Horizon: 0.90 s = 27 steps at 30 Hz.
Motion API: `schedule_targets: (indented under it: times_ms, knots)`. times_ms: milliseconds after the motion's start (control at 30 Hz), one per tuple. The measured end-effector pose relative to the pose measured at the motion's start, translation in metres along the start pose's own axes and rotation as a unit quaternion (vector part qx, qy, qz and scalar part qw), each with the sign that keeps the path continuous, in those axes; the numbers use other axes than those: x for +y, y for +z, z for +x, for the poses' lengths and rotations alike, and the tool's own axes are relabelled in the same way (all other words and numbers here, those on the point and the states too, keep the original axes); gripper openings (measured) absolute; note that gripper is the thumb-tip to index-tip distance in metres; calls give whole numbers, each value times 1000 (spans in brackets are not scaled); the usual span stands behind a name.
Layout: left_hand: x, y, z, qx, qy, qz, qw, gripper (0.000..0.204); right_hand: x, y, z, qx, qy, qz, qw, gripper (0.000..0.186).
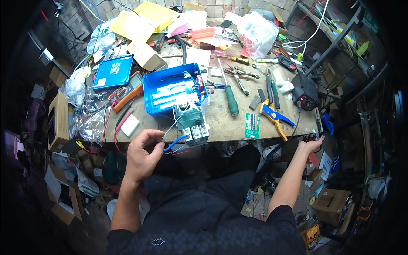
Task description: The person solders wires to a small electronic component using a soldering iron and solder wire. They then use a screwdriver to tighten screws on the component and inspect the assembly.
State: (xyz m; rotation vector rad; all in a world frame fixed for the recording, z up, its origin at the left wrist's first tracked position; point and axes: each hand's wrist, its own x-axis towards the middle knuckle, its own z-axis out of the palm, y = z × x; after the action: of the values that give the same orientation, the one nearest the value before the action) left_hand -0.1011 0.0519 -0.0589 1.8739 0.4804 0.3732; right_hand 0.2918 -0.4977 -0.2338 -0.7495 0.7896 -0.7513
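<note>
My left hand is closed in a pinch at the table's front edge, with a thin silvery wire between finger and thumb. A thick blue wire runs from beside my thumb to a grey terminal block, which hangs at the front of an open blue box. White strips and a green-wrapped part show in and before the box. At the table's right edge, my right hand is closed around the lower end of a slim dark soldering iron, partly hidden by the fingers.
Right of the box lie a green-handled screwdriver, a green circuit board, wire strippers and pliers. A black soldering station stands behind my right hand. An orange multimeter and blue lid sit left.
</note>
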Motion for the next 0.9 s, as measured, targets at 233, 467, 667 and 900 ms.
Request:
schedule_targets:
  times_ms: [233,467,667,900]
  knots:
    - [1,9,6,17,2,-21,1000,21,-6,-17,9,-183,89,29,979,25]
    - [-16,-2,1,19,19,-47,999,19,-6,-36,-21,-91,-264,-183,943,21]
    - [-21,-4,13,13,38,-45,998,19,-101,-17,-22,-121,-505,-645,561,47]
    - [-19,-2,9,15,48,-27,998,19,-116,-2,-28,-228,-271,-720,597,51]
